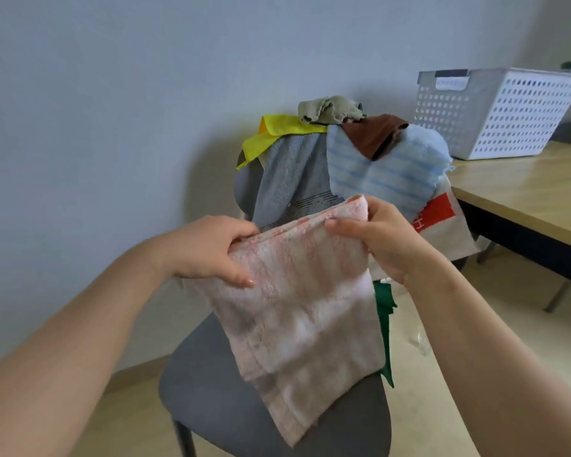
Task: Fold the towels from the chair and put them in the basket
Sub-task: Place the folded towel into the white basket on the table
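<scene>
grey chair (211,390) has towels heaped over its back, white basket (508,117) sits on the table (524,199) at right. pink towel (304,308) hangs over the seat, long axis pointing down. left hand (208,249) and right hand (376,239) each pinch a top corner, forearms reaching forward

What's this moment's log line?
stage: folding | left hand: grips pink terry towel, top edge | right hand: pinches same edge | white perforated basket: on wooden table | grey chair: more towels draped
</scene>
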`<state>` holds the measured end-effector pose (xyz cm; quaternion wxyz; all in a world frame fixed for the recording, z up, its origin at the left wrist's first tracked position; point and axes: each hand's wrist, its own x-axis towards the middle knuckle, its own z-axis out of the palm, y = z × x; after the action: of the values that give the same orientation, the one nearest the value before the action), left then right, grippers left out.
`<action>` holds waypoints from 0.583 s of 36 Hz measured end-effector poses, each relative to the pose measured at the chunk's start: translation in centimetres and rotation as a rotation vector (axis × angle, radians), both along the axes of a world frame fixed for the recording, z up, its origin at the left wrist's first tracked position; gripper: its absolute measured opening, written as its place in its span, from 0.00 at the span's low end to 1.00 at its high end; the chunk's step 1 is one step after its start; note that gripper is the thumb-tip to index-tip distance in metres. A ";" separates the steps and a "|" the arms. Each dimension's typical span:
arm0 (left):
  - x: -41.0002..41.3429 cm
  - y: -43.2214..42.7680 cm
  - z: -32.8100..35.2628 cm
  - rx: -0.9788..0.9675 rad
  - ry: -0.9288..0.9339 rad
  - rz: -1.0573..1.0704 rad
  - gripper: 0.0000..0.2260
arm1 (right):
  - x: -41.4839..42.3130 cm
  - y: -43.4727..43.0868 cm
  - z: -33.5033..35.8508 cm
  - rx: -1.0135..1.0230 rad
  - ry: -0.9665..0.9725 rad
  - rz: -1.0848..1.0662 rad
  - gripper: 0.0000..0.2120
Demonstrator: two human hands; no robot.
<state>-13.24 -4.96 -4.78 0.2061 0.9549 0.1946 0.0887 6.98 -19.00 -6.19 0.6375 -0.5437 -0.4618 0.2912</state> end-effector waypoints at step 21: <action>-4.8 -0.1 2.4 -0.330 -1.112 0.191 0.10 | -2.7 -2.4 2.6 0.331 0.096 0.081 0.14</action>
<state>-18.00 -5.06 -2.41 0.4144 0.6983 0.1538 0.5631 4.31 -21.37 -3.61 0.7274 -0.3979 -0.4938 0.2622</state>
